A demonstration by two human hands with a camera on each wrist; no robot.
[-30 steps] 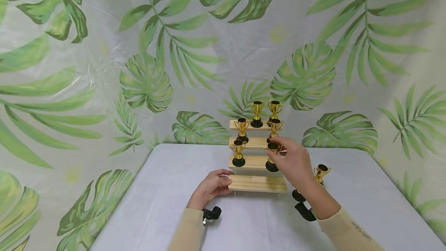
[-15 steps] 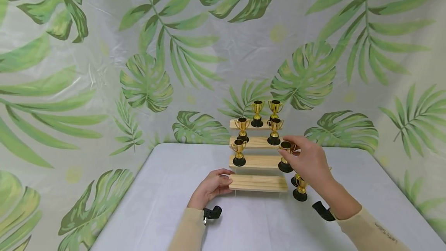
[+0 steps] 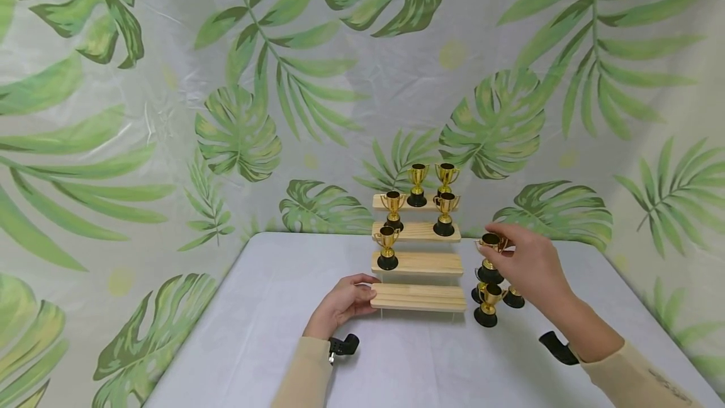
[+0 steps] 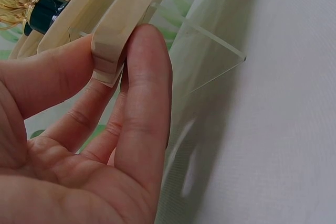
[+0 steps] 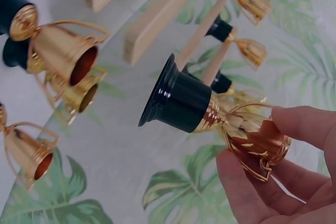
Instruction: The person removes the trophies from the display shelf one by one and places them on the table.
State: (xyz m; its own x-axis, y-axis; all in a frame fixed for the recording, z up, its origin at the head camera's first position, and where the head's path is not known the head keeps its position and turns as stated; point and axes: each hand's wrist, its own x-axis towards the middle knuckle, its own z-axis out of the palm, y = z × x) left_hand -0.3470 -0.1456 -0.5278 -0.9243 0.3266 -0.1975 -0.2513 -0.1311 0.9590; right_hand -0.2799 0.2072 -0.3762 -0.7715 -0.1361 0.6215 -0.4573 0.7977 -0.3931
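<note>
A gold trophy cup [image 5: 247, 132] with a black base is pinched at its cup by my right hand [image 3: 529, 263], to the right of a stepped wooden shelf [image 3: 418, 296]. Its base hangs over other trophies on the table. My left hand [image 3: 343, 304] grips the left end of the lowest shelf board [image 4: 118, 30], thumb on one face and fingers on the other. A single trophy [image 3: 387, 247] stands at the left of the second board from the bottom. On the third board are two trophies, one of them at the right [image 3: 445, 213]; two more stand on the top board.
Several gold trophies [image 3: 489, 305] stand close together on the white table [image 3: 283, 345], right of the shelf. Clear supports [image 4: 215, 38] hold up the boards. A leaf-patterned cloth [image 3: 340, 112] hangs behind the table.
My right hand has carried the trophy from the right end of the second board out to the right, over the standing trophies. My left hand stays on the lowest board.
</note>
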